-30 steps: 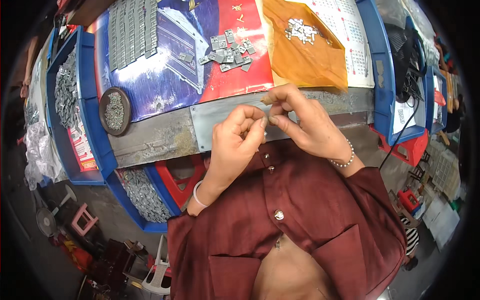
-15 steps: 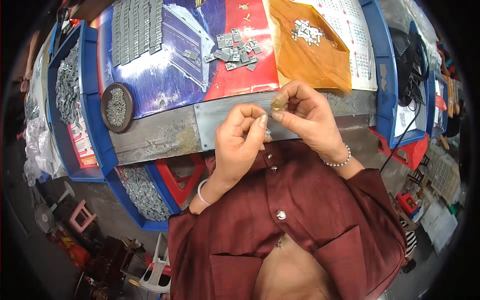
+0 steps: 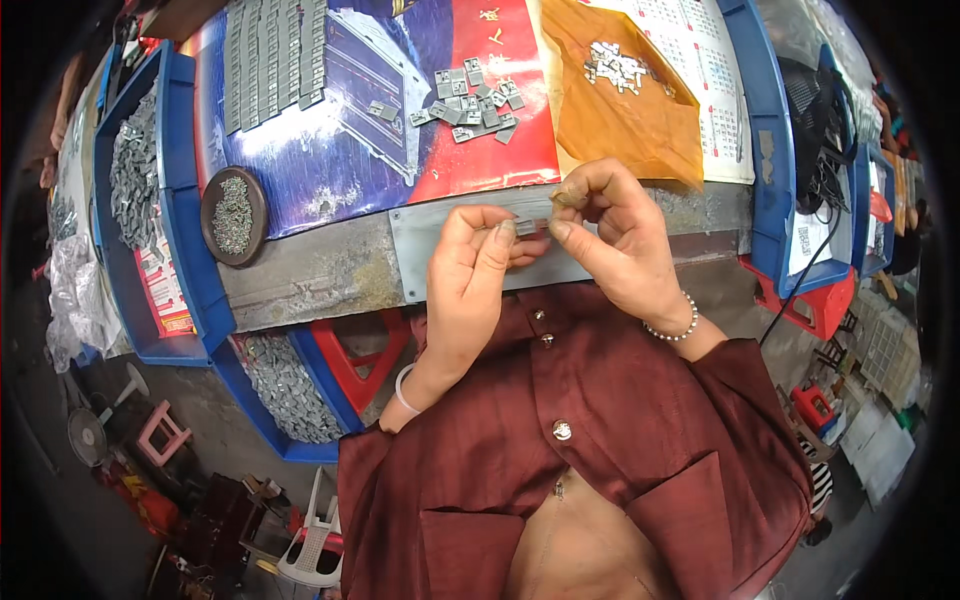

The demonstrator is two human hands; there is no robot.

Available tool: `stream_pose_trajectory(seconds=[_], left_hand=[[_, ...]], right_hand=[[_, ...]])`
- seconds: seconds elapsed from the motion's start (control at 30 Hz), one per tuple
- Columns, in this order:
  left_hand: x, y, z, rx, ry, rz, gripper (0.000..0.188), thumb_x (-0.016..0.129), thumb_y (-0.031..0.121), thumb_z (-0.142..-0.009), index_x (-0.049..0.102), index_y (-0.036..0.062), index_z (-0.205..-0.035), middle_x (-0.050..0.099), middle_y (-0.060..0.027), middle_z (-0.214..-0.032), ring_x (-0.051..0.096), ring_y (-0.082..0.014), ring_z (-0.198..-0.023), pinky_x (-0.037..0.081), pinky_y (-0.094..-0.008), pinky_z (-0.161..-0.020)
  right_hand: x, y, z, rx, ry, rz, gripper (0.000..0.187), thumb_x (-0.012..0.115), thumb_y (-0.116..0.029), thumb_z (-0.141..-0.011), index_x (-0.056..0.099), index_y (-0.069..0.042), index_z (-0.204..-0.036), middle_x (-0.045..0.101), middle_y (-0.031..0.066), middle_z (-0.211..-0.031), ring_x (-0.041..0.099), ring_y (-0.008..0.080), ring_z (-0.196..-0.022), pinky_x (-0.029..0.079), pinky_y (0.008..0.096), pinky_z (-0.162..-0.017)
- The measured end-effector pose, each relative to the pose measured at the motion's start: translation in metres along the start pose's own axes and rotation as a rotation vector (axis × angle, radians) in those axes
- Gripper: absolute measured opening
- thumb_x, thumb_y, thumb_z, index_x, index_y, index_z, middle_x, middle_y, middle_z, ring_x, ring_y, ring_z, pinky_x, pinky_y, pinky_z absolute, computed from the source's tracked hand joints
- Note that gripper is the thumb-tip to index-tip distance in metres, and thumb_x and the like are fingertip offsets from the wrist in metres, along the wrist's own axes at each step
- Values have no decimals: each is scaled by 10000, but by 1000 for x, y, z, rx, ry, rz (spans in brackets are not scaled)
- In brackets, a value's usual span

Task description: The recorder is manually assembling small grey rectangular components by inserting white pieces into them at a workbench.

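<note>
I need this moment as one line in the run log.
left hand: grips grey piece | right hand: close beside it, contact unclear | loose grey pieces: on printed sheet | round dish: at left, holding tiny bits

At lower left, an electric fan (image 3: pixel 87 438) is near 1 pink stool (image 3: pixel 149 430); farther right is 1 white plastic chair (image 3: pixel 309 561) (perforated). A black cable (image 3: pixel 799 284) hangs near 1 red stool (image 3: pixel 836 302).

Over the metal plate (image 3: pixel 412 262), the left hand (image 3: pixel 470 255) covers part of a small grey piece (image 3: pixel 526 227)! At the plate's right end, the right hand (image 3: pixel 625 240) masks whatever its fingertips meet. Left of the plate, tiny bits (image 3: pixel 233 215) defy identification; beyond, grey rows (image 3: pixel 275 65) run off the top edge.
</note>
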State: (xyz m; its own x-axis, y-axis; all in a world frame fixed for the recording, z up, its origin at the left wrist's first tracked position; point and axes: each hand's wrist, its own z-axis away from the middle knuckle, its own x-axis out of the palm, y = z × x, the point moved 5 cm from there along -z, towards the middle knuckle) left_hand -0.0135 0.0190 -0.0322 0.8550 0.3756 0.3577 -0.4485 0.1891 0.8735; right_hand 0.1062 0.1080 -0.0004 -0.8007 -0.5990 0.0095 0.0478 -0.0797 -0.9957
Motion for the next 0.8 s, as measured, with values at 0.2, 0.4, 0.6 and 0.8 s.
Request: stream_pose_trajectory(seconds=[0.2,0.4,0.6,0.8], left_hand=[[-6,-1,-3,72,67,-8,170,530,136,-963,545,-17,-1036,615,-39,-924,621,-109,-800,499,-240,-729],[-6,4,-1,55,111,-38,166,583,114,-933,615,-25,-1018,622,-34,-898,602,-79,-746,503,-225,-685],[-6,7,-1,115,160,-70,155,595,54,-913,651,-38,-1025,617,-42,-880,602,-86,-735,520,-223,-658],[-10,7,-3,179,188,-18,171,610,35,-897,658,-27,-1049,582,-39,-884,592,-88,-739,519,-213,-655]], right_hand=[[6,-1,0,28,-30,-24,257,631,31,-828,486,-11,-1036,510,38,-962,494,93,-874,426,237,-798],[8,-3,-2,-83,34,107,227,600,40,-808,510,2,-1013,584,62,-902,560,114,-772,467,258,-697],[8,-7,0,-125,63,197,242,604,48,-801,514,5,-1022,593,73,-873,583,130,-760,476,266,-679],[15,-8,-1,-168,44,273,249,606,54,-798,516,3,-1024,601,77,-874,600,148,-743,484,272,-663]])
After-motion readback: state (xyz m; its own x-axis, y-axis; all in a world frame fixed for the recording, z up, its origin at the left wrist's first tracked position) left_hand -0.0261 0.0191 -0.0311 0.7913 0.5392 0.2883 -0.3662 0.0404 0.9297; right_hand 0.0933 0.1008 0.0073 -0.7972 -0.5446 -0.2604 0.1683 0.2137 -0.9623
